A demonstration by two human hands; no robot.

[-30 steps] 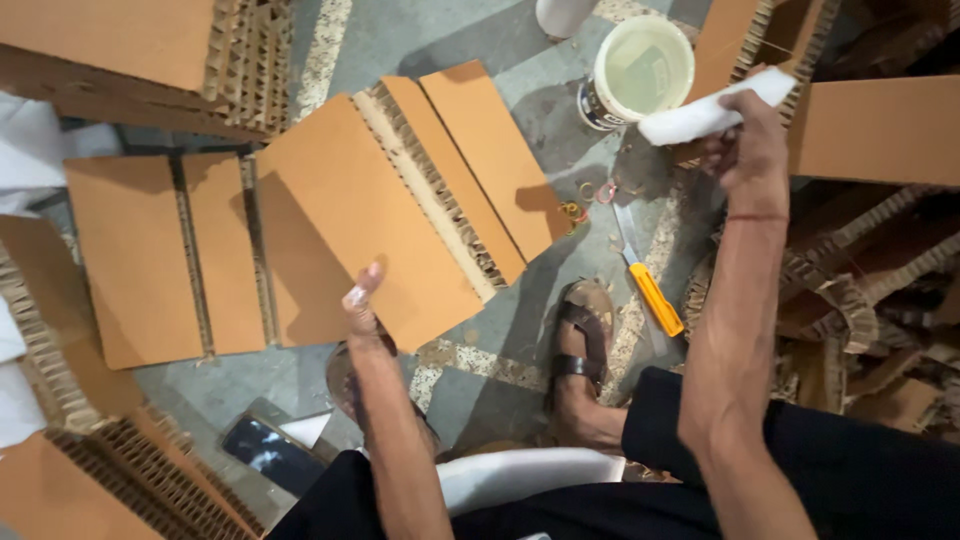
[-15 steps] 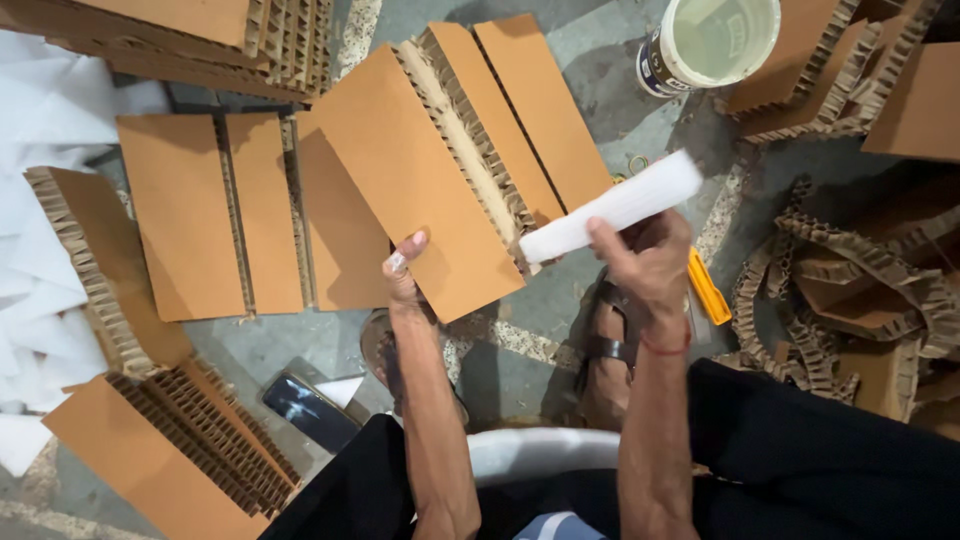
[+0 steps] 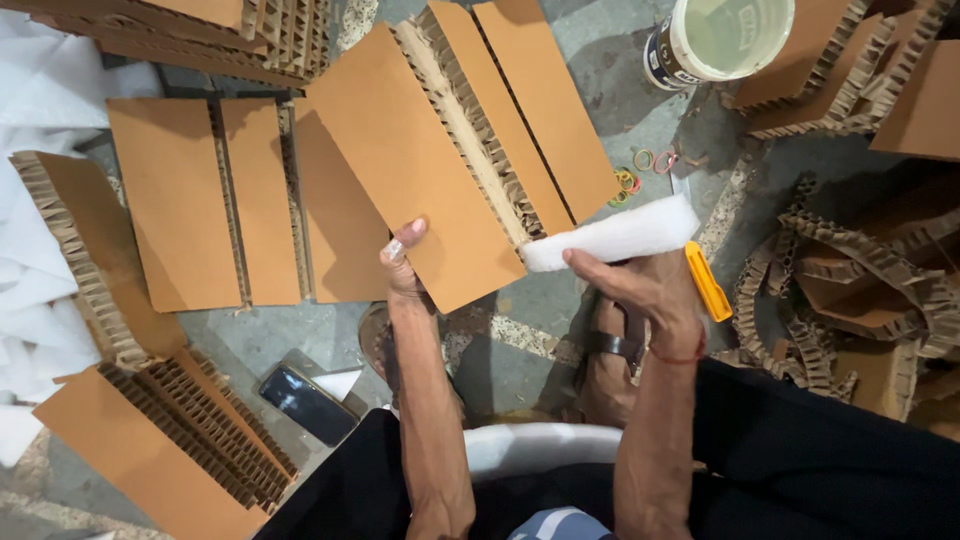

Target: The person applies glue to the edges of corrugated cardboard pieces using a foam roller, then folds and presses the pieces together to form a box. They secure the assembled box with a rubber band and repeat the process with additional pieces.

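My right hand (image 3: 640, 288) grips a long white foam block (image 3: 612, 234) and holds it level beside the near right corner of a brown honeycomb cardboard panel (image 3: 415, 170) that lies on the floor. My left hand (image 3: 402, 262) rests on the near edge of that same panel, thumb on top, with a white wrap on one finger. A white bucket (image 3: 722, 38) of pale liquid stands at the far right.
More honeycomb panels lie to the left (image 3: 205, 200) and near left (image 3: 160, 430). Cardboard scraps (image 3: 850, 270) pile up at right. A yellow cutter (image 3: 707, 280), coloured rubber bands (image 3: 640, 170) and a dark phone (image 3: 305, 402) lie on the stone floor. White sheets (image 3: 25, 250) sit far left.
My right hand has brought the white foam block from the bucket down to the panel's near corner. My left hand stays on the panel's edge. The view has shifted toward the panels.
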